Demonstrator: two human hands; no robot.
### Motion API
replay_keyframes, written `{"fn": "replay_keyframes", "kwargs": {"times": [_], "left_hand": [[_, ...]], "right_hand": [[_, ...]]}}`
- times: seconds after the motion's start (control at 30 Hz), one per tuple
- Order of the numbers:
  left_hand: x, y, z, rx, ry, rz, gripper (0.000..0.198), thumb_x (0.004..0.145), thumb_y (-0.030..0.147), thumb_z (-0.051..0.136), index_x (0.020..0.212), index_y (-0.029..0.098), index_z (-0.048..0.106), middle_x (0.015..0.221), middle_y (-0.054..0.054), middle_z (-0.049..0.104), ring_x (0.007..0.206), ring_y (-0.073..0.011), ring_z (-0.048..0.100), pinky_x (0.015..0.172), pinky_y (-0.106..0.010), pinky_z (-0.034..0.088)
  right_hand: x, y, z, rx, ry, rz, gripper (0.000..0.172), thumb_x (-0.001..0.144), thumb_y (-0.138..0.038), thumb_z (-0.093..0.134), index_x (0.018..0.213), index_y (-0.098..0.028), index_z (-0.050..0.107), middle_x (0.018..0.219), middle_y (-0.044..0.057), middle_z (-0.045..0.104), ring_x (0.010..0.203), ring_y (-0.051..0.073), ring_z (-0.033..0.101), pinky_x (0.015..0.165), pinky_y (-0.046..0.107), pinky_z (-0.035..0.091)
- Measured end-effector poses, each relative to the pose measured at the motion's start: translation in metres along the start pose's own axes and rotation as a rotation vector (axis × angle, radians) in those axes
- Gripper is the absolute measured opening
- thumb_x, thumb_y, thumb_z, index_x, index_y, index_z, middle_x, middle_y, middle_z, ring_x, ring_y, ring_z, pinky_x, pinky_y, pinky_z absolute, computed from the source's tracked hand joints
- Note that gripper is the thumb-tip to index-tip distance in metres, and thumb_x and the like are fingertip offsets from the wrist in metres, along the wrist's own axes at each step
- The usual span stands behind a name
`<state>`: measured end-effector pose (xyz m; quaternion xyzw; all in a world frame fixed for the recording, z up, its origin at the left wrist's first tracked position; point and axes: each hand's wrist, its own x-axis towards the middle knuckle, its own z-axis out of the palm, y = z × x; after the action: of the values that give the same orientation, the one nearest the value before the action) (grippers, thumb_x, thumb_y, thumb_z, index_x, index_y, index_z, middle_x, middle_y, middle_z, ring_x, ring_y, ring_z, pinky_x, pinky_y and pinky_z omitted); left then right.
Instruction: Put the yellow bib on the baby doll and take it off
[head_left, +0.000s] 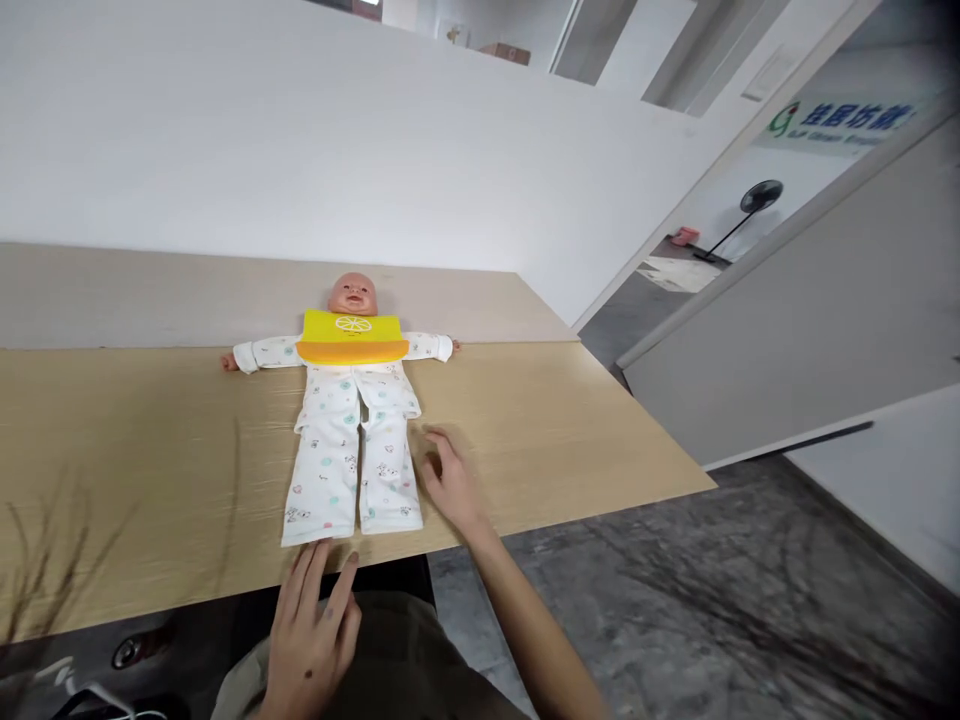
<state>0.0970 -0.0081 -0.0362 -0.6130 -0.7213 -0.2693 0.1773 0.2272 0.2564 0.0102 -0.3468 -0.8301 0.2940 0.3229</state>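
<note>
A baby doll point(351, 400) lies on its back on the light wooden table point(150, 460), arms spread, head toward the wall. It wears white printed pyjamas and a yellow bib point(352, 337) with an orange pocket. My left hand point(311, 630) hovers at the table's near edge, fingers stretched out, fingertips just below the doll's trouser cuffs. Resting flat on the table just right of the doll's right-hand trouser leg, my right hand point(448, 480) has its fingers spread and holds nothing.
A white wall runs behind the table. The table's right edge point(645, 420) drops to a grey floor. A grey partition point(810, 320) stands to the right, with a standing fan point(759, 200) far beyond. Cables lie at the lower left.
</note>
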Motion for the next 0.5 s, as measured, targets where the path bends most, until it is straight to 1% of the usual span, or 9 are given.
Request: {"fn": "replay_keyframes", "kwargs": {"times": [0.03,0.1,0.17,0.2,0.23,0.33,0.4,0.5], "left_hand": [[0.007,0.001,0.000,0.043,0.009,0.013,0.091,0.088,0.009,0.063,0.169,0.031,0.027,0.147,-0.021,0.059,0.137,-0.0402,0.057,0.111,-0.060,0.050],[0.021,0.002,0.000,0.108,0.000,0.033,0.079,0.089,0.011,0.064,0.163,0.028,0.041,0.143,-0.021,0.061,0.134,-0.0404,0.059,0.111,-0.060,0.049],[0.033,0.003,-0.001,0.137,-0.040,0.036,0.066,0.089,0.014,0.065,0.153,0.028,0.057,0.135,-0.019,0.065,0.128,-0.0390,0.062,0.110,-0.058,0.049],[0.038,0.005,-0.002,0.133,-0.067,0.042,0.061,0.089,0.017,0.066,0.149,0.030,0.062,0.131,-0.018,0.067,0.124,-0.0381,0.063,0.108,-0.056,0.049],[0.043,0.006,-0.003,0.119,-0.097,0.053,0.060,0.089,0.020,0.067,0.147,0.032,0.064,0.128,-0.017,0.068,0.122,-0.0370,0.063,0.107,-0.054,0.050],[0.052,0.012,-0.006,0.062,-0.153,0.099,0.064,0.086,0.027,0.069,0.148,0.039,0.062,0.128,-0.014,0.067,0.120,-0.0353,0.062,0.103,-0.050,0.051],[0.055,0.014,-0.006,0.059,-0.153,0.112,0.065,0.084,0.027,0.069,0.148,0.038,0.062,0.128,-0.014,0.067,0.119,-0.0355,0.062,0.101,-0.049,0.051],[0.055,0.017,-0.003,0.090,-0.133,0.093,0.063,0.083,0.026,0.068,0.145,0.034,0.066,0.124,-0.015,0.068,0.114,-0.0353,0.062,0.098,-0.049,0.051]], "right_hand": [[0.000,0.000,0.001,-0.001,0.000,-0.004,0.038,0.091,-0.016,0.047,0.127,-0.016,0.059,0.143,0.016,0.059,0.137,0.027,0.056,0.119,0.048,0.046],[0.001,0.000,0.001,-0.006,-0.003,-0.010,0.038,0.090,-0.015,0.048,0.126,-0.015,0.060,0.142,0.016,0.061,0.136,0.028,0.057,0.119,0.048,0.046],[0.001,0.000,0.001,-0.009,-0.008,-0.012,0.037,0.089,-0.015,0.049,0.125,-0.016,0.061,0.141,0.016,0.062,0.135,0.028,0.057,0.118,0.048,0.046],[0.001,0.000,0.001,-0.007,-0.007,-0.013,0.037,0.089,-0.015,0.049,0.124,-0.016,0.061,0.141,0.016,0.062,0.135,0.028,0.058,0.118,0.047,0.046],[0.001,0.000,0.001,-0.003,-0.005,-0.015,0.036,0.089,-0.015,0.050,0.123,-0.016,0.062,0.140,0.016,0.062,0.135,0.027,0.058,0.118,0.047,0.047],[0.001,0.000,0.001,0.007,0.007,-0.025,0.033,0.089,-0.016,0.050,0.120,-0.018,0.063,0.138,0.014,0.064,0.133,0.026,0.059,0.117,0.046,0.047],[0.001,0.000,0.002,0.008,0.008,-0.028,0.031,0.090,-0.017,0.050,0.118,-0.017,0.064,0.137,0.015,0.064,0.131,0.027,0.060,0.117,0.047,0.048],[0.000,0.001,0.002,0.016,0.003,-0.028,0.030,0.092,-0.017,0.050,0.117,-0.017,0.065,0.137,0.015,0.064,0.131,0.028,0.060,0.116,0.048,0.048]]}}
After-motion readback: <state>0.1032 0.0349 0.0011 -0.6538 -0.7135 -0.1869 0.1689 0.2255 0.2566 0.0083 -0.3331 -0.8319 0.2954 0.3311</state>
